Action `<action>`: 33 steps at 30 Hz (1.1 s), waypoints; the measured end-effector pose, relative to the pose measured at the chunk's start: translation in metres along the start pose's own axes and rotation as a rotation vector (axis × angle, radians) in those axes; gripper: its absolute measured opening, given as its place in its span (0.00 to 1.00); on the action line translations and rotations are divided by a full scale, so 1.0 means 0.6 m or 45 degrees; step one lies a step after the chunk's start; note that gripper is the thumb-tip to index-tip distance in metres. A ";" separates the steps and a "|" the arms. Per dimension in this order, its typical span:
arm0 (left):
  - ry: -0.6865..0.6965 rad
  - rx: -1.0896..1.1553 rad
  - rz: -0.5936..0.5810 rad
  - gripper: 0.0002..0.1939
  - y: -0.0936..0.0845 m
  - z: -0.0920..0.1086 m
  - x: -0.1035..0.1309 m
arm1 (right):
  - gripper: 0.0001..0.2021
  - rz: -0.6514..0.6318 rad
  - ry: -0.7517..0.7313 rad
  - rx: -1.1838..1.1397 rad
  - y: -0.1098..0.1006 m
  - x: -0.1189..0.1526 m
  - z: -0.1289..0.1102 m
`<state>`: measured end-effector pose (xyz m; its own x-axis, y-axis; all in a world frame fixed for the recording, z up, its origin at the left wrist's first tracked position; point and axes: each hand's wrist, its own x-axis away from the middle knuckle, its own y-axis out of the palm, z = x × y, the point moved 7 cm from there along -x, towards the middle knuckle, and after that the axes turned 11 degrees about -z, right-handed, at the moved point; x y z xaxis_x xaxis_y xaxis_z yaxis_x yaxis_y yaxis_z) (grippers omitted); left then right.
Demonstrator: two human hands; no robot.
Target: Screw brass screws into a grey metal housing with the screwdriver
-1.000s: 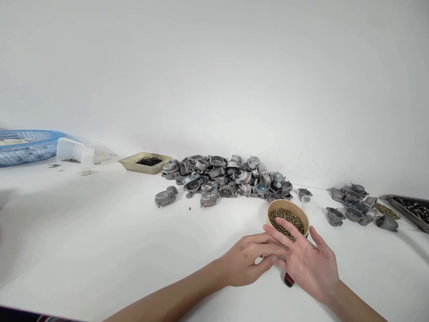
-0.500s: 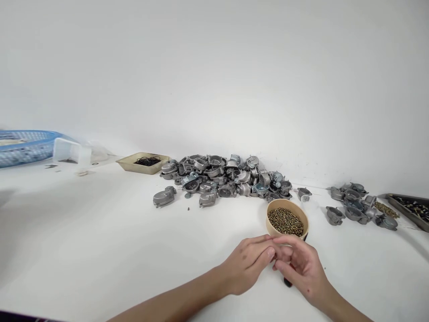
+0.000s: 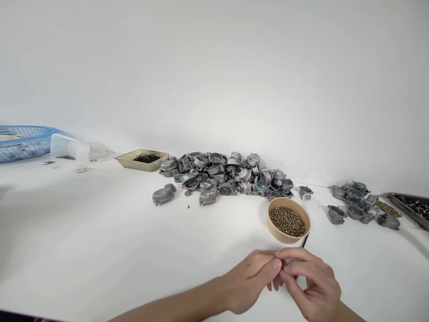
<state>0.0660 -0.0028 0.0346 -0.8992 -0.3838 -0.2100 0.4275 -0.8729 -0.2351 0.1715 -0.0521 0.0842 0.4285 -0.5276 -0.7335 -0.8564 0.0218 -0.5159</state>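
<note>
My left hand point(image 3: 250, 279) is closed, the thumb pressed against the bent fingers; anything inside them is hidden. Touching its fingertips is my right hand point(image 3: 311, 281), with thumb and fingertips pinched together. What lies in that pinch, if anything, is too small to make out. Just beyond both hands stands a round tan bowl point(image 3: 288, 238) filled with small brass-coloured screws point(image 3: 288, 221). A thin black rod-like thing point(image 3: 304, 240) lies on the table by the bowl, mostly covered by my right hand.
Grey cast-metal housings point(image 3: 221, 172) are heaped along the wall, with a smaller group point(image 3: 355, 203) at right. A shallow tray point(image 3: 134, 165) holds black rings. Farther left are a clear plastic container point(image 3: 69, 147) and a blue basket point(image 3: 30, 145). A dark tray point(image 3: 412, 210) sits far right.
Both hands have drawn slightly down, away from the bowl, so more of its side shows. My right hand has turned and its fingers have come into a pinch at my left fingertips.
</note>
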 end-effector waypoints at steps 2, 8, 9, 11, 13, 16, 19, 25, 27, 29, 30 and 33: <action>-0.018 0.046 0.002 0.34 0.003 -0.004 -0.001 | 0.15 -0.005 -0.010 0.057 -0.001 -0.003 -0.005; -0.015 0.087 0.007 0.34 0.006 -0.004 -0.002 | 0.12 0.011 -0.039 0.258 -0.008 -0.007 -0.011; -0.027 0.092 0.009 0.34 0.006 -0.005 -0.002 | 0.11 0.004 -0.040 0.282 -0.008 -0.007 -0.011; -0.047 0.101 0.008 0.35 0.006 -0.005 -0.002 | 0.11 -0.009 -0.052 0.327 -0.007 -0.008 -0.012; -0.061 0.105 0.009 0.35 0.006 -0.003 -0.002 | 0.12 -0.010 -0.068 0.353 -0.007 -0.007 -0.014; -0.088 0.106 0.015 0.36 0.007 0.001 -0.002 | 0.11 0.004 -0.073 0.388 -0.005 -0.007 -0.014; -0.127 0.118 0.029 0.37 0.009 0.001 -0.001 | 0.10 0.015 -0.076 0.443 -0.004 -0.007 -0.013; -0.262 0.123 0.038 0.39 0.023 -0.024 0.003 | 0.11 0.031 -0.064 0.440 -0.001 -0.011 -0.009; -0.274 0.130 0.037 0.40 0.025 -0.028 0.003 | 0.11 0.036 -0.070 0.444 0.000 -0.011 -0.008; -0.281 0.136 0.038 0.39 0.025 -0.028 0.003 | 0.11 0.043 -0.077 0.450 -0.001 -0.009 -0.008; -0.283 0.139 0.035 0.39 0.025 -0.026 0.002 | 0.12 0.042 -0.078 0.451 -0.001 -0.008 -0.007; -0.270 0.142 0.017 0.40 0.025 -0.020 0.000 | 0.12 0.028 -0.098 0.461 0.000 -0.005 -0.007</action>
<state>0.0734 -0.0125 0.0195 -0.8979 -0.4401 -0.0053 0.4373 -0.8906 -0.1251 0.1689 -0.0540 0.0885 0.4433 -0.4582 -0.7704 -0.7141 0.3389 -0.6125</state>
